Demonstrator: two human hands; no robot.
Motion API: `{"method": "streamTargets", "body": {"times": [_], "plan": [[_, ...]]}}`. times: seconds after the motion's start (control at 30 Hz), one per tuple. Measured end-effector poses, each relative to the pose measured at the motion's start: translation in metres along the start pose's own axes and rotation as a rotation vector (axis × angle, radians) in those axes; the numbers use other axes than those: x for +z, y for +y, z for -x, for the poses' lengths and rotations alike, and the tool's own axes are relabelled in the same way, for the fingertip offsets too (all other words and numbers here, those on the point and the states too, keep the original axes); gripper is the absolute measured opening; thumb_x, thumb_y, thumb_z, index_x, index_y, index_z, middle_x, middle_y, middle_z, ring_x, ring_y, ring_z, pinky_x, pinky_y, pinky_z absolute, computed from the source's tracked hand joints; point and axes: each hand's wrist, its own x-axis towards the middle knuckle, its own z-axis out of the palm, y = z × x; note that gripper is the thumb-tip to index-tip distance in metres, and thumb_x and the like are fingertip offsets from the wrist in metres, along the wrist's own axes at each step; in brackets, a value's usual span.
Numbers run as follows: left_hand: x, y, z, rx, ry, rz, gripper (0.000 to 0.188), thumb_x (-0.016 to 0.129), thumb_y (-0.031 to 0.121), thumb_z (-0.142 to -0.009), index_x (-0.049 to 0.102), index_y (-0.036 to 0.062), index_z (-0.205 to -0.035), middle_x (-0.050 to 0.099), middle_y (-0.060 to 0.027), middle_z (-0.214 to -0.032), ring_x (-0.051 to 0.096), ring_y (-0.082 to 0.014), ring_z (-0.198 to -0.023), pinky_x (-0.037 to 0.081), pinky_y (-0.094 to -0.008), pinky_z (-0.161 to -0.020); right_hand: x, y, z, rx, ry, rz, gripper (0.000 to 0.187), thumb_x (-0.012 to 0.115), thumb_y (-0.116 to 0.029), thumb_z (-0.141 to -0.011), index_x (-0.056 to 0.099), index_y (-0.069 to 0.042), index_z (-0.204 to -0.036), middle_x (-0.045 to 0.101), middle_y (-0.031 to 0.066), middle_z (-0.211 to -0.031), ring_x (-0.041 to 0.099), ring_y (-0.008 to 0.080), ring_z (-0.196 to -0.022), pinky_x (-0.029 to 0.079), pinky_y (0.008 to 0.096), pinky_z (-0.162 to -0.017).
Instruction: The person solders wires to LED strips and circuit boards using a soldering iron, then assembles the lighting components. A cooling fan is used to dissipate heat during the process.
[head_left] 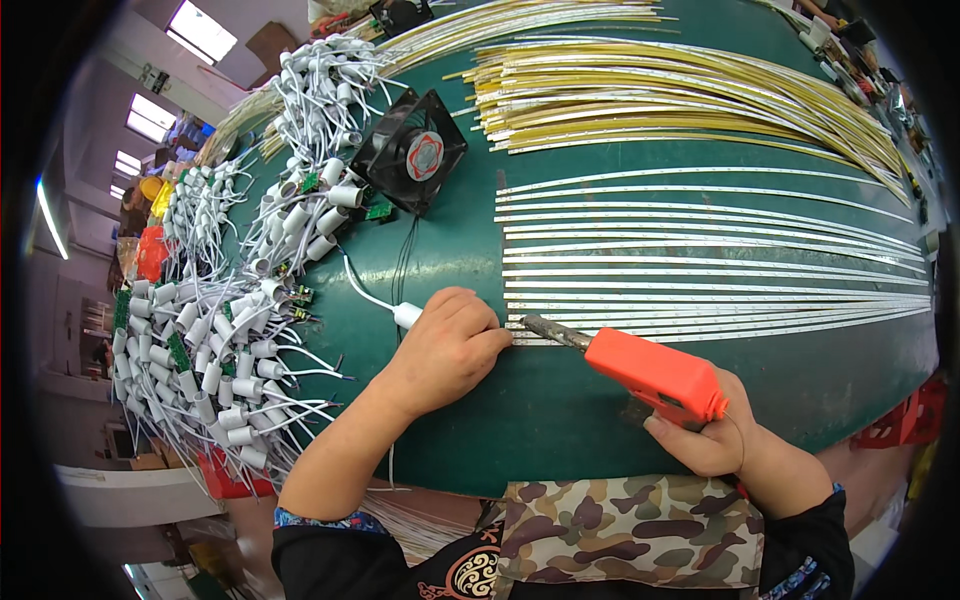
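The red soldering gun [650, 368] is right of centre, its dark tip over the left ends of the white LED strips [700, 272]; contact cannot be told. The right hand [710, 440] is clamped on its handle. The left hand [455, 345], fingers curled, lies just beside the tip, against a white end cap [407, 315]; what its fingertips pinch is hidden.

Below the strips, green tabletop [540, 420] shows as open room between the forearms, down to the near edge above the camouflage apron [630, 530]. A narrower green gap separates the strips from the black fan [412, 152], upper centre. Piled wired caps [215, 370] bound the left side; yellow-backed strips [660, 95] span the top.

A red crate [905, 415] stands beyond the table's lower-right edge; its contents cannot be made out.
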Motion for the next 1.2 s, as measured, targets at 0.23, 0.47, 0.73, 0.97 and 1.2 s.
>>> {"method": "streamTargets", "body": {"times": [0.23,0.47,0.73,0.97,1.2], "plan": [[-0.001,0.0,0.002,0.011,-0.001,-0.003,0.023,0.068,0.001,-0.065,0.064,0.0073,-0.087,0.056,-0.006,-0.084,0.057,-0.0274,-0.085,0.044,-0.0438,-0.088,-0.002,-0.004,0.0,0.024,0.001,0.008,0.046,0.07,-0.006,-0.075,0.056,0.002,-0.118,0.064,0.0105,-0.09,0.061,0.0201,-0.069,0.049,0.0301,-0.065],[-0.019,0.02,-0.008,0.008,-0.005,-0.03,0.024,0.068,0.003,-0.066,0.064,0.0066,-0.089,0.055,-0.0062,-0.086,0.056,-0.028,-0.085,0.044,-0.0433,-0.087,-0.007,-0.003,0.004,0.061,0.036,-0.079,0.047,0.065,-0.005,-0.075,0.055,0.002,-0.12,0.063,0.0112,-0.1,0.059,0.0146,-0.08,0.048,0.0296,-0.075],[-0.103,0.159,-0.038,0.268,0.465,0.119,0.006,0.068,0.01,-0.071,0.063,0.008,-0.075,0.056,-0.0011,-0.074,0.058,-0.015,-0.068,0.053,-0.0278,-0.063,-0.001,-0.009,-0.009,0.114,0.081,-0.333,0.056,0.061,-0.001,-0.077,0.046,0.002,-0.13,0.062,0.0154,-0.111,0.06,0.0118,-0.085,0.049,0.0299,-0.077],[-0.106,0.13,-0.043,0.096,0.473,-0.055,0.027,0.064,0.01,-0.059,0.061,0.0025,-0.085,0.055,-0.006,-0.082,0.058,-0.0208,-0.073,0.051,-0.0299,-0.065,-0.013,-0.017,0.007,0.406,0.319,-0.494,0.058,0.06,0.0,-0.075,0.046,0.004,-0.13,0.061,0.0161,-0.114,0.06,0.0181,-0.098,0.047,0.0316,-0.085],[-0.106,-0.095,0.013,-0.6,0.022,-0.322,0.02,0.06,0.003,-0.073,0.064,0.0021,-0.093,0.064,-0.0173,-0.091,0.06,-0.0348,-0.09,0.048,-0.042,-0.081,-0.003,-0.013,-0.007,0.264,0.197,-0.386,0.047,0.062,-0.006,-0.076,0.054,0.003,-0.121,0.064,0.0107,-0.107,0.059,0.0127,-0.087,0.048,0.0302,-0.08]]}}
